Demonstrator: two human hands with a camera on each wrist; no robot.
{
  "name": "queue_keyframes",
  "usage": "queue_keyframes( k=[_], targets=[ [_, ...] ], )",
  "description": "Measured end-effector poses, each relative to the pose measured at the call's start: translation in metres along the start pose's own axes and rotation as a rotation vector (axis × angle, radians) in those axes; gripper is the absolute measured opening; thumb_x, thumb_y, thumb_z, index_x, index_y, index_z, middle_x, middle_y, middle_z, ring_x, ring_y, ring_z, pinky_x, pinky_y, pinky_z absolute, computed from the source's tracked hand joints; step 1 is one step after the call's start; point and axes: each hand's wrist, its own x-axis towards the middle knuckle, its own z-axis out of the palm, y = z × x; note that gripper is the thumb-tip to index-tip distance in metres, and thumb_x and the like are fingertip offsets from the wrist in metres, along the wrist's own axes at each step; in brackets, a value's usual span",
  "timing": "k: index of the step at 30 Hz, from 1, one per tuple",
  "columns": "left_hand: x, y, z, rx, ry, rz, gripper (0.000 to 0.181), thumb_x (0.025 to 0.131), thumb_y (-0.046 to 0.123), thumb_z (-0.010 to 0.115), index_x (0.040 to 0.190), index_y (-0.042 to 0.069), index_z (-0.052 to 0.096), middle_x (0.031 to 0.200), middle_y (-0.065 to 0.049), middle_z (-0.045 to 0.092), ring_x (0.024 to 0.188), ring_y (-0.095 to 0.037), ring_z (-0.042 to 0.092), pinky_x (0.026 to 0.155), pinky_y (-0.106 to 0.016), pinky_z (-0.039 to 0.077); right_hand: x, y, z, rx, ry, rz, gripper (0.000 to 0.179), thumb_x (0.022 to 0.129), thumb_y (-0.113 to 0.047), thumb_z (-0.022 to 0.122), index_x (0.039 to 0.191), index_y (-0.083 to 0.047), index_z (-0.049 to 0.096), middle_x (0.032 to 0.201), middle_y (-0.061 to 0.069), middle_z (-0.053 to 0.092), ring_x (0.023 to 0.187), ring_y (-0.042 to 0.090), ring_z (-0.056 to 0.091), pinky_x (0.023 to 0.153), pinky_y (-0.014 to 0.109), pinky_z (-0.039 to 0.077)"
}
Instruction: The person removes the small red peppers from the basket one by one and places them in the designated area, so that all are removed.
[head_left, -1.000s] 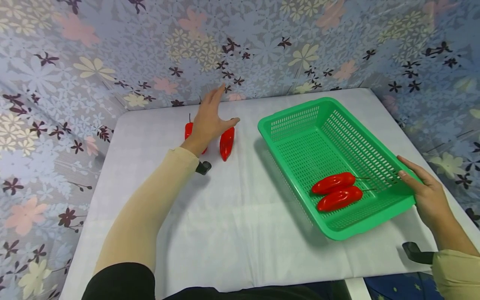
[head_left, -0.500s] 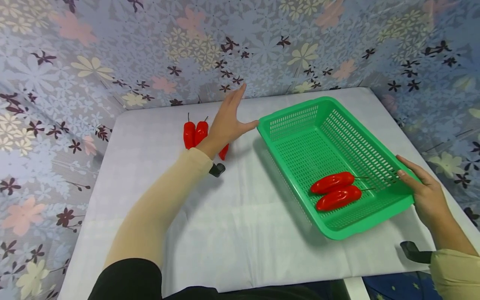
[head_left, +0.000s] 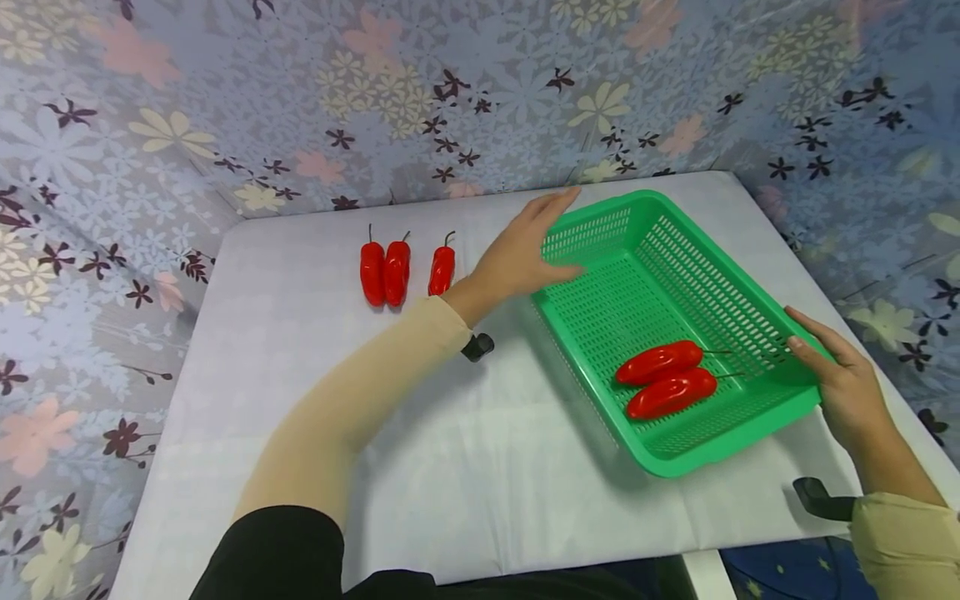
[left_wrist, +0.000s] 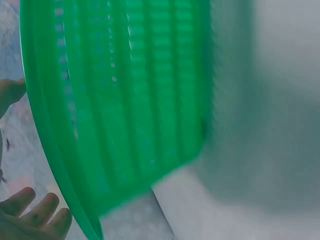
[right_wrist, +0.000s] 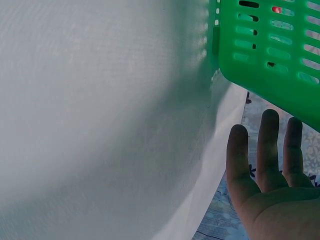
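A green plastic basket lies at an angle on the right of the table, with two red peppers inside near its front end. My left hand is at the basket's far left corner. Its fingers are extended, its thumb reaches over the rim, and nothing is in its grasp; whether it touches the rim I cannot tell. My right hand holds the near right end, thumb over the rim and fingers outside, as the right wrist view also shows. Left of the basket lie three more red peppers, two side by side and one apart, partly hidden by my left wrist.
White cloth covers the table, and a floral-patterned backdrop rises behind it and along both sides. A small black camera mount sticks out from each wrist. The table's front edge is close to my body.
My left hand has moved right, from above the three loose peppers to the basket's far left corner, uncovering them. My right hand stays on the basket. The peppers have not moved.
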Motion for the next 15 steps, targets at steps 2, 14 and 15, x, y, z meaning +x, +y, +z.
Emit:
queue_keyframes(
  k=[2,14,15],
  targets=[
    [0.002,0.01,0.006,-0.002,-0.024,0.036,0.101,0.074,0.058,0.07,0.147,0.049,0.0,0.157,0.01,0.015,0.142,-0.013,0.028,0.109,-0.039,0.037,0.0,0.0,-0.001,-0.011,0.003,-0.003,0.048,0.095,-0.02,0.056,0.142,-0.023,0.045,0.126,-0.017,0.049,0.078,-0.008,0.06,0.056,0.013,0.048],
    [0.0,0.06,0.048,0.099,-0.305,0.215,0.098,0.073,0.063,0.068,0.148,0.047,0.006,0.157,0.011,0.015,0.138,-0.01,0.033,0.102,-0.028,0.044,0.001,0.001,-0.002,-0.156,0.023,-0.01,0.05,0.096,-0.025,0.054,0.144,-0.024,0.041,0.144,-0.018,0.039,0.098,-0.015,0.049,0.07,0.003,0.043],
    [0.0,0.063,0.051,0.108,-0.334,0.238,0.098,0.074,0.063,0.068,0.149,0.045,0.008,0.157,0.011,0.015,0.139,-0.009,0.031,0.101,-0.027,0.044,0.001,0.001,-0.002,-0.176,0.022,-0.006,0.05,0.096,-0.026,0.053,0.145,-0.025,0.041,0.145,-0.019,0.038,0.099,-0.015,0.048,0.07,0.003,0.042]
  ],
)
